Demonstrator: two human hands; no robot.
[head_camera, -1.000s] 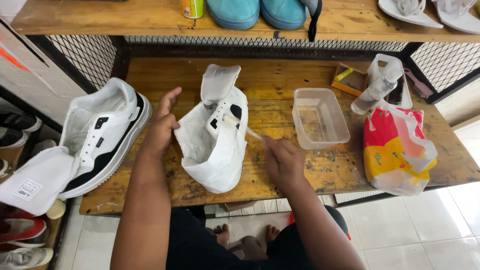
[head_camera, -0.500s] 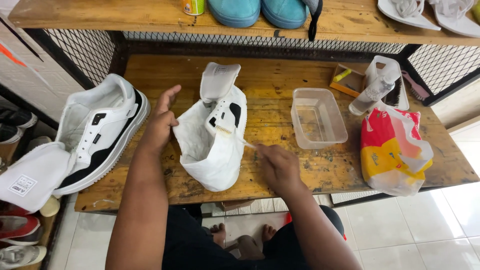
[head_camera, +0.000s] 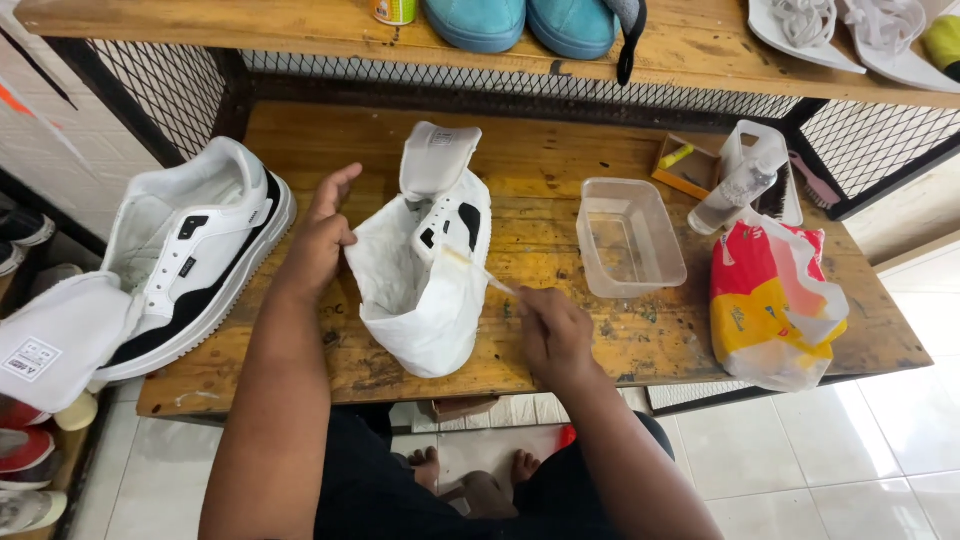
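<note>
Right hand (head_camera: 553, 335) pinches a thin brush (head_camera: 478, 271), tip on the white shoe (head_camera: 425, 262) mid-bench, long axis near-to-far, tongue up at far end. Left hand (head_camera: 318, 235) steadies its side, fingers loosely spread. Clear tub (head_camera: 630, 240) right, apparently holding shallow liquid. Second shoe (head_camera: 190, 265) left; red-yellow bag (head_camera: 768, 305) right.

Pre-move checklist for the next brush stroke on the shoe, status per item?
1. Left hand steadies the white sneaker at its side: ok.
2. Right hand grips the thin brush: ok.
3. Brush tip on the sneaker's upper: ok.
4. Clear plastic container close by the right hand: ok.
5. Liquid in the container: cannot tell.
6. Second sneaker lies apart from the left hand: ok.
</note>
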